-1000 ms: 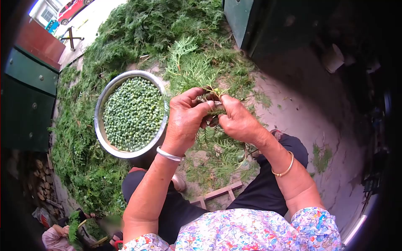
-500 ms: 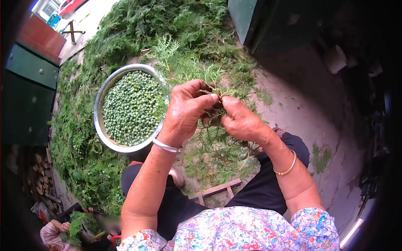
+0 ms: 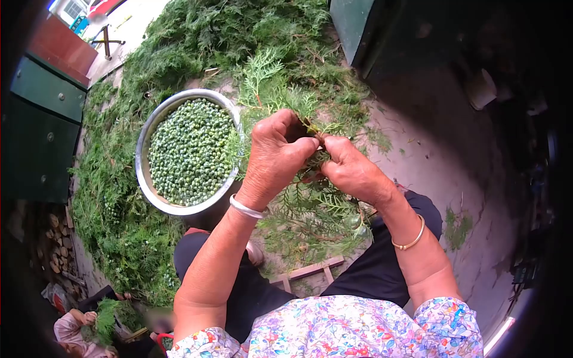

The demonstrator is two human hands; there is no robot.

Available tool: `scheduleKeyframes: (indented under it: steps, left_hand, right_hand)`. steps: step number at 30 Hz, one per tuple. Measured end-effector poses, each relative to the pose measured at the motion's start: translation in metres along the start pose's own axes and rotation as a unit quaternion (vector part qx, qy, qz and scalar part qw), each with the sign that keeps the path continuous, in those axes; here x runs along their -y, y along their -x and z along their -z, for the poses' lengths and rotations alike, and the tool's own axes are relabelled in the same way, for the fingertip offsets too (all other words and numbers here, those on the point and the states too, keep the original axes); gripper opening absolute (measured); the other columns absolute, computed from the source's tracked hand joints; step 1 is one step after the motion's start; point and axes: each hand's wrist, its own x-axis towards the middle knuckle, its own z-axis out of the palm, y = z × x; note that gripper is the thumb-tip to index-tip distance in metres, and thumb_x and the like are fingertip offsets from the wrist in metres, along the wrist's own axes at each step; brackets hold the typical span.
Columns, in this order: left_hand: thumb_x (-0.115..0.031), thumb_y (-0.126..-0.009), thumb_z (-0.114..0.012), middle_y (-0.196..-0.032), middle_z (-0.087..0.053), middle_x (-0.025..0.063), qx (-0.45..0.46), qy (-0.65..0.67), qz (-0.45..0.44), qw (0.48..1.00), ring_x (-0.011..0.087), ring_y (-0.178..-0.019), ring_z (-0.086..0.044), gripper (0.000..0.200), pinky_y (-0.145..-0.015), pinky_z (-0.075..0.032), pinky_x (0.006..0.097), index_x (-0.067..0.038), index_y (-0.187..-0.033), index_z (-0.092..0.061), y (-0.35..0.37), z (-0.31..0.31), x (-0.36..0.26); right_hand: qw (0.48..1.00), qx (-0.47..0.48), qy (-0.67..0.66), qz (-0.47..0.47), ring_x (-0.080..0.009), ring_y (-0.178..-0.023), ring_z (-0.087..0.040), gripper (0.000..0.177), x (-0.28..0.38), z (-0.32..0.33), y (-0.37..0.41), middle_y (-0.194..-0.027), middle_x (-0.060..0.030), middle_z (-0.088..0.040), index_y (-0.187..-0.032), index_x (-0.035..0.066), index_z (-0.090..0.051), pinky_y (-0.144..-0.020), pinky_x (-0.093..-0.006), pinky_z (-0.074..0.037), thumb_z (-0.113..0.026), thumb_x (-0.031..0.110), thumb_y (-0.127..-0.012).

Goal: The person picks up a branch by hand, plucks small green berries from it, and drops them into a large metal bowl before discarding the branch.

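Evergreen sprig (image 3: 326,127) – held up over floor (image 3: 418,161), between both hands, just beside metal basin (image 3: 140,164). L. hand (image 3: 276,152): thumb and fingers clamped on stem. R. hand (image 3: 357,172): fingers likewise clamped on stem, close to L. thumb; fingertips partly hidden. Basin upright, w/ qty. of green seed cones (image 3: 191,152). Cut greenery (image 3: 128,203) on floor around basin. Wooden frame (image 3: 311,269) low, betw. legs. Co-worker (image 3: 70,328), lower L. of view – holding greenery.
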Motion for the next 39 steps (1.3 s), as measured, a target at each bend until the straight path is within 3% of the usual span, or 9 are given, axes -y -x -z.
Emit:
scheduleKeyframes:
  steps: [6,12,18,22,26,28,32,36,39]
  left_hand:
    - [0.0,-0.069,-0.068,-0.06,-0.059,0.008,0.023,0.099,0.067,0.993,0.0137,-0.056,-0.058,0.015,-0.049,-0.043,0.0284,0.002,-0.069,-0.053,-0.001,0.002,-0.006]
    - [0.001,-0.077,-0.061,-0.063,-0.053,0.0167,-0.031,-0.304,-0.241,0.921,0.0362,-0.057,-0.055,0.015,-0.051,-0.043,0.0412,0.0,-0.073,-0.047,0.003,-0.003,0.007]
    - [-0.003,-0.078,-0.059,-0.064,-0.053,0.017,-0.093,-0.401,-0.194,0.891,0.0339,-0.059,-0.057,0.012,-0.055,-0.046,0.0413,0.0,-0.08,-0.048,-0.013,0.007,0.023]
    - [-0.001,-0.077,-0.062,-0.059,-0.06,0.011,-0.114,-0.071,-0.062,0.989,0.0189,-0.053,-0.06,0.004,-0.05,-0.045,0.0298,0.003,-0.079,-0.06,-0.015,0.019,0.0]
    - [-0.002,-0.076,-0.066,-0.06,-0.062,0.0089,-0.041,-0.111,-0.059,0.991,0.0111,-0.053,-0.057,0.006,-0.051,-0.045,0.026,0.002,-0.079,-0.064,-0.009,0.026,0.003]
    - [-0.002,-0.076,-0.066,-0.06,-0.061,0.0082,-0.021,-0.113,-0.04,0.993,0.0102,-0.053,-0.057,0.005,-0.051,-0.045,0.0258,0.002,-0.078,-0.064,-0.006,0.022,-0.004]
    - [-0.003,-0.076,-0.067,-0.059,-0.061,0.0091,-0.091,-0.068,-0.106,0.988,0.0095,-0.051,-0.056,0.008,-0.05,-0.044,0.0261,0.001,-0.084,-0.066,-0.005,0.01,0.003]
    - [-0.011,-0.078,-0.065,-0.069,-0.062,0.022,0.015,-0.21,-0.093,0.973,0.0369,-0.064,-0.062,0.018,-0.059,-0.048,0.0378,0.004,-0.087,-0.065,-0.003,0.004,0.014]
    - [-0.014,-0.079,-0.065,-0.066,-0.062,0.0201,0.057,-0.185,-0.033,0.981,0.0307,-0.057,-0.062,0.022,-0.055,-0.048,0.0359,0.006,-0.088,-0.064,-0.006,0.007,0.022]
  right_hand:
    - [1.0,0.009,0.016,0.017,-0.0162,-0.096,-0.058,0.045,0.009,0.001,0.002,-0.108,-0.0094,-0.055,-0.12,-0.005,-0.049,-0.084,-0.0305,-0.053,-0.038,-0.009,-0.077]
    - [0.997,-0.01,0.07,0.015,-0.026,-0.094,-0.06,0.04,0.02,0.002,0.004,-0.096,-0.0196,-0.06,-0.109,-0.006,-0.053,-0.084,-0.035,-0.048,-0.04,-0.006,-0.071]
    - [1.0,0.0,-0.006,0.007,-0.012,-0.083,-0.058,0.039,0.021,-0.003,0.007,-0.093,-0.0067,-0.061,-0.111,-0.006,-0.057,-0.07,-0.0267,-0.049,-0.041,-0.007,-0.075]
    - [0.999,0.011,-0.03,-0.015,-0.0104,-0.082,-0.057,0.037,0.013,0.004,0.003,-0.092,-0.0061,-0.061,-0.11,-0.005,-0.057,-0.07,-0.027,-0.049,-0.042,-0.006,-0.077]
    - [1.0,-0.014,0.011,-0.005,-0.0084,-0.081,-0.056,0.035,0.002,0.003,-0.001,-0.089,-0.0039,-0.059,-0.11,-0.004,-0.057,-0.07,-0.0265,-0.049,-0.044,-0.005,-0.078]
    - [0.989,-0.105,0.052,0.092,-0.0375,-0.081,-0.06,0.031,-0.02,-0.002,-0.006,-0.082,-0.0238,-0.06,-0.1,-0.005,-0.055,-0.075,-0.0409,-0.048,-0.042,-0.003,-0.072]
    - [0.983,-0.082,0.148,0.077,-0.044,-0.086,-0.057,0.028,-0.002,-0.005,-0.003,-0.085,-0.0286,-0.058,-0.097,-0.006,-0.052,-0.076,-0.0466,-0.045,-0.042,-0.004,-0.071]
    - [0.971,-0.083,0.22,0.041,-0.0452,-0.086,-0.055,0.028,-0.004,-0.014,-0.002,-0.085,-0.0303,-0.056,-0.095,-0.007,-0.05,-0.075,-0.0465,-0.044,-0.041,-0.006,-0.068]
    - [0.974,-0.065,0.211,0.043,-0.0464,-0.085,-0.054,0.029,-0.009,-0.014,-0.005,-0.084,-0.0304,-0.056,-0.096,-0.007,-0.049,-0.075,-0.0475,-0.044,-0.04,-0.007,-0.068]
